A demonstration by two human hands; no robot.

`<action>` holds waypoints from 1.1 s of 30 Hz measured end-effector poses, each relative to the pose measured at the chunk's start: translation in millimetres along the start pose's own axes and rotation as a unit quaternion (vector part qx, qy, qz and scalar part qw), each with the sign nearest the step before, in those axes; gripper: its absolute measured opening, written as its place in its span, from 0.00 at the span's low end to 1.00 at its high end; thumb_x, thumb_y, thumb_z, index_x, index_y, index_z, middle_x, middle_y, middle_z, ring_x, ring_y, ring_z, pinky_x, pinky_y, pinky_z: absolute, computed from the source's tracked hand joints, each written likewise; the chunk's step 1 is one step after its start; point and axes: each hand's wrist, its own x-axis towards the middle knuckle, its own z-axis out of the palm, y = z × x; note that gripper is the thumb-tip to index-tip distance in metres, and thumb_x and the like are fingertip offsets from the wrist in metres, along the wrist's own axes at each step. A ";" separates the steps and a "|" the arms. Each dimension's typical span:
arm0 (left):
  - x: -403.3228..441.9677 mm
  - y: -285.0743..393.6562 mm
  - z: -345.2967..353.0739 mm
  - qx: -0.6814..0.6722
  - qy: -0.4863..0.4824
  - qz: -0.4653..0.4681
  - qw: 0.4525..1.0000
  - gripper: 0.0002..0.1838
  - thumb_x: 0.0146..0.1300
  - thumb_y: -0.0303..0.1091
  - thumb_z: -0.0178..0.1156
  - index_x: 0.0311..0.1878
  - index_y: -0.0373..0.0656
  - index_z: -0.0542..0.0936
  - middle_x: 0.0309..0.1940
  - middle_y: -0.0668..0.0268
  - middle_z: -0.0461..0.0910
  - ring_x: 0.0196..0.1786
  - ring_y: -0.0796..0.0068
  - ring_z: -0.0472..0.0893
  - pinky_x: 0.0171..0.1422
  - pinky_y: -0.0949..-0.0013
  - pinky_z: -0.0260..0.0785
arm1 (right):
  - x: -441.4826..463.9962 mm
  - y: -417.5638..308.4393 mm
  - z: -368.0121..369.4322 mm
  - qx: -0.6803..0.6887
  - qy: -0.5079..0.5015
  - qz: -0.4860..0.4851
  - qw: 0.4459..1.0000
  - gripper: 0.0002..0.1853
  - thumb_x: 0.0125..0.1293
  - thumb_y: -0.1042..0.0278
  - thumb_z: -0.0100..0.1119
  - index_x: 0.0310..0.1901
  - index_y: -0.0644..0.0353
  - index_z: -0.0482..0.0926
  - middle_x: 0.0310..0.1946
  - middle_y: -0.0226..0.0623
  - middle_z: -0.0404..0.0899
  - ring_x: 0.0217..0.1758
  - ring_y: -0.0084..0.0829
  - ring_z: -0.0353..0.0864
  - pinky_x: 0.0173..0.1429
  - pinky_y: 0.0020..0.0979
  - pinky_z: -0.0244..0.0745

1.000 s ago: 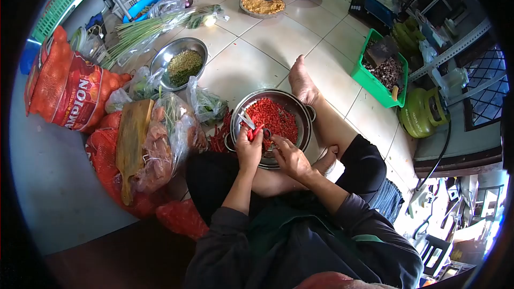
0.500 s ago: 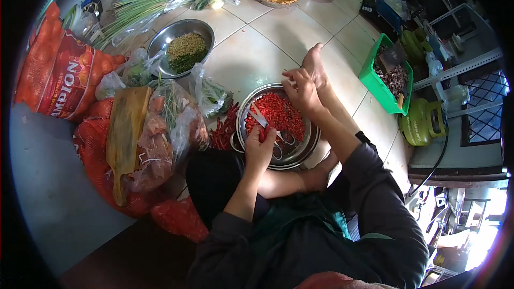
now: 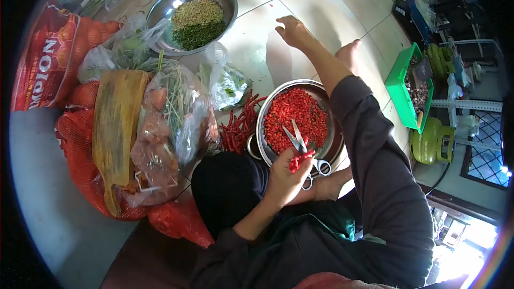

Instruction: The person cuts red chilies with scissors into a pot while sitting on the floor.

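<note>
A metal bowl of chopped red chilies sits on the floor between my legs. At its near edge, my left hand is closed around a few red chili pieces. Scissors lie against that hand, blades apart over the bowl and handle loops pointing toward me; my fingers partly hide how they are held. My right hand reaches out beyond the bowl over the tiles, its fingers loosely apart with nothing visible in them. Whole red chilies lie left of the bowl.
Ahead left is a steel basin of chopped greens. Along the left stand a cutting board, plastic bags and red net sacks. A green crate and a gas cylinder stand right. My bare foot extends ahead.
My right hand has moved from beside the bowl's rim to farther out over the floor. My left hand and the scissors have shifted toward me across the bowl. The view has turned and lowered.
</note>
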 end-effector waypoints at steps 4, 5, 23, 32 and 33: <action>1.6 -2.4 -7.0 -0.054 -0.015 -0.021 0.998 0.16 0.64 0.24 0.58 0.54 0.36 0.74 0.41 0.73 0.78 0.42 0.89 0.75 0.46 0.81 0.67 | 43.3 0.7 25.5 -0.053 -0.006 -0.007 0.999 0.19 0.62 0.68 0.54 0.55 0.62 0.73 0.59 0.50 0.68 0.61 0.49 0.69 0.64 0.42 0.67; 1.5 -3.9 -9.2 -0.054 -0.012 -0.024 0.998 0.16 0.64 0.23 0.58 0.55 0.36 0.73 0.41 0.73 0.78 0.42 0.89 0.75 0.47 0.81 0.67 | 52.6 -2.0 30.2 -0.076 0.000 -0.011 0.997 0.20 0.62 0.70 0.51 0.56 0.61 0.72 0.61 0.50 0.66 0.62 0.49 0.68 0.65 0.43 0.66; 9.0 -15.2 -12.4 -0.059 0.024 -0.046 0.997 0.10 0.62 0.28 0.60 0.46 0.37 0.77 0.31 0.72 0.77 0.33 0.88 0.72 0.37 0.80 0.65 | 28.5 -5.7 16.0 -0.186 -0.093 0.079 0.975 0.11 0.68 0.66 0.44 0.44 0.51 0.78 0.48 0.41 0.76 0.52 0.42 0.78 0.53 0.41 0.76; 24.1 -18.5 -1.6 -0.030 0.067 -0.009 0.997 0.08 0.63 0.31 0.60 0.43 0.40 0.77 0.28 0.75 0.74 0.29 0.90 0.68 0.32 0.81 0.62 | -64.0 -23.5 -70.0 0.029 -0.029 0.007 0.999 0.10 0.55 0.73 0.56 0.40 0.60 0.80 0.37 0.44 0.82 0.42 0.42 0.82 0.48 0.37 0.77; 26.5 -26.2 1.0 -0.027 0.067 0.006 0.997 0.07 0.63 0.31 0.60 0.42 0.40 0.77 0.27 0.75 0.73 0.28 0.90 0.68 0.31 0.81 0.61 | -73.2 -20.9 -75.1 0.030 -0.023 -0.006 0.999 0.10 0.55 0.73 0.56 0.40 0.61 0.79 0.37 0.44 0.82 0.42 0.42 0.83 0.48 0.38 0.77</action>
